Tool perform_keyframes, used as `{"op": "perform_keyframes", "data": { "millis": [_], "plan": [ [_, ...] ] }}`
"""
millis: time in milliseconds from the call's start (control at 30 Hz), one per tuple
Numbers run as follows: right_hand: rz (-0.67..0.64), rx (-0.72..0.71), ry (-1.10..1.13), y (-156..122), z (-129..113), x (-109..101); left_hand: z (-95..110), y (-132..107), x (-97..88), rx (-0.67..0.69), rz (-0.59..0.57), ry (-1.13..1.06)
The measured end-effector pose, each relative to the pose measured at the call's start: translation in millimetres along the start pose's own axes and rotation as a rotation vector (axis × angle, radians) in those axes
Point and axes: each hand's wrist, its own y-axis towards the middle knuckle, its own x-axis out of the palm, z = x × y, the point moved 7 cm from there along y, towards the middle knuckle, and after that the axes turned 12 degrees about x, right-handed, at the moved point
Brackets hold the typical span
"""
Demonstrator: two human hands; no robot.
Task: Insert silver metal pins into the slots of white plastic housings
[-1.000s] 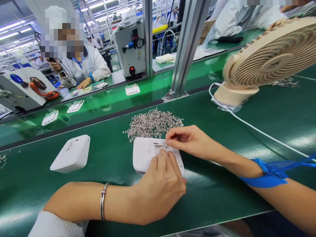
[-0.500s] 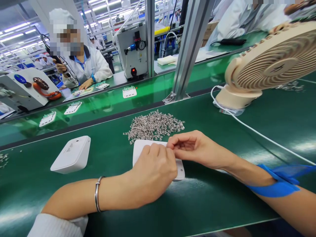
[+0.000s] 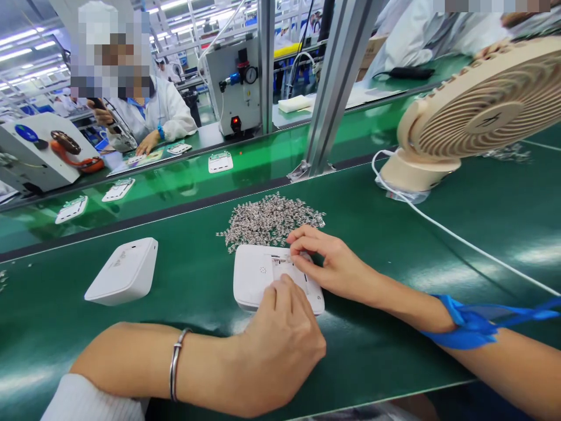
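A white plastic housing [image 3: 249, 283] lies flat before me, with a round cluster of small holes and an open recess on its top. My left hand [image 3: 284, 345] is bent over its near edge, thumb and fingers pinched at the recess; whatever they hold is hidden. At the far right side of the recess, my right hand [image 3: 326, 257] has its fingertips drawn together, and I cannot make out what is in them. Just behind the housing sits a heap of small metal clips [image 3: 272, 219]. A second white housing [image 3: 125, 269] rests to the left.
A beige fan [image 3: 477, 123] stands at right, its white cable [image 3: 460, 231] crossing the green table. Behind the table, a conveyor carries several white circuit-board assemblies [image 3: 220, 162] past a metal post [image 3: 335, 88]. Opposite, a co-worker [image 3: 170, 105] in white works beside machines.
My left hand has drawn back toward me and lower, uncovering the recess. My right hand has shifted slightly left over the housing. Assemblies on the conveyor have moved left in view.
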Motion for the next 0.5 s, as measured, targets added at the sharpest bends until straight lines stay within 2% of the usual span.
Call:
{"op": "perform_keyframes", "data": {
  "millis": [233,367,500],
  "plan": [
    [-0.038,-0.043,-0.066,-4,-5,3,1,4,10.7,-0.019,-0.06,-0.003],
    [0.064,-0.079,-0.143,-6,-7,3,3,3,7.4,-0.004,-0.043,0.005],
    [0.153,-0.132,-0.221,-10,-10,7,3,2,8.2,0.015,-0.075,0.006]
  ]
}}
